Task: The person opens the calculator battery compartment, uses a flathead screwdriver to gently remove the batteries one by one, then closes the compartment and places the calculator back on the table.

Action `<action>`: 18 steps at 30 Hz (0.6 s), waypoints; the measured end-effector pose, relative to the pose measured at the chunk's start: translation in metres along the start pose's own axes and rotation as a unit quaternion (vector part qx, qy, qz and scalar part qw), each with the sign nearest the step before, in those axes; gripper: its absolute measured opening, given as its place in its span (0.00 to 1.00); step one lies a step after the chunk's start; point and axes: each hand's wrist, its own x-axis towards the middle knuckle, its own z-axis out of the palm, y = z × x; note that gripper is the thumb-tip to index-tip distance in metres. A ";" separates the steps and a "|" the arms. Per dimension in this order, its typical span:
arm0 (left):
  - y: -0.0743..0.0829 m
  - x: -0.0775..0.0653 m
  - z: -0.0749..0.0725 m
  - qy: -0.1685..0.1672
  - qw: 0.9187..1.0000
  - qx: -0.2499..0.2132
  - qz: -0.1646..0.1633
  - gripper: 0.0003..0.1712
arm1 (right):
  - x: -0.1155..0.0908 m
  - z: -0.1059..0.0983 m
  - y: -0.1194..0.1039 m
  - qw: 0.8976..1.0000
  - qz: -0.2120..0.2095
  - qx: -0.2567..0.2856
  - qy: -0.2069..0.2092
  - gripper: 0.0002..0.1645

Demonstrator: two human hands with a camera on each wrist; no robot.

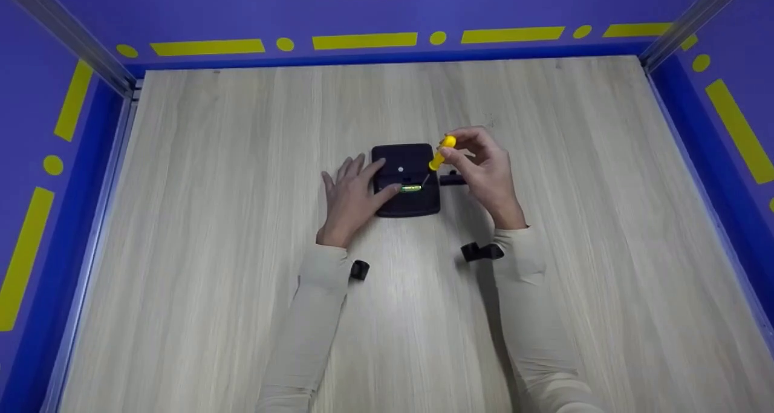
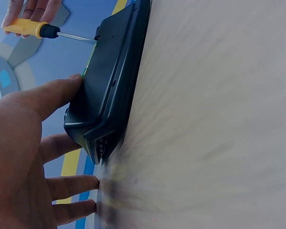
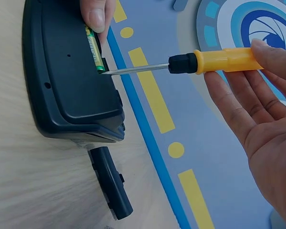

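A flat black device [image 1: 406, 204] lies on the table with a green battery [image 1: 412, 188] in its slot. My left hand [image 1: 351, 200] is at the device's left side, its fingers spread and mostly straight. Its thumb [image 3: 96, 18] rests over one end of the battery. With my right hand [image 1: 491, 170] I hold a yellow-handled screwdriver [image 3: 224, 60] between thumb and fingers. The screwdriver's metal tip meets the other end of the battery in the right wrist view. Just right of the device lies a narrow black battery cover [image 3: 110, 182], partly behind my right hand in the head view.
The pale wooden table [image 1: 242, 159] extends around the device. Blue panels [image 1: 363, 14] with yellow marks stand along its back and sides. Black wrist mounts [image 1: 482, 251] stick out from both sleeves.
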 end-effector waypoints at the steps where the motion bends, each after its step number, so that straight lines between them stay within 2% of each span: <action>1: 0.000 0.000 0.000 0.000 1.000 0.001 0.000 0.43 | 0.000 0.000 0.000 1.000 -0.001 -0.001 -0.001 0.15; 9: 0.000 0.001 0.001 -0.005 1.000 0.007 -0.001 0.43 | 0.000 0.001 0.002 1.000 0.000 -0.004 0.003 0.14; 18: 0.000 0.000 0.000 -0.007 1.000 0.012 -0.005 0.43 | 0.000 0.005 0.004 0.999 -0.023 -0.029 -0.004 0.14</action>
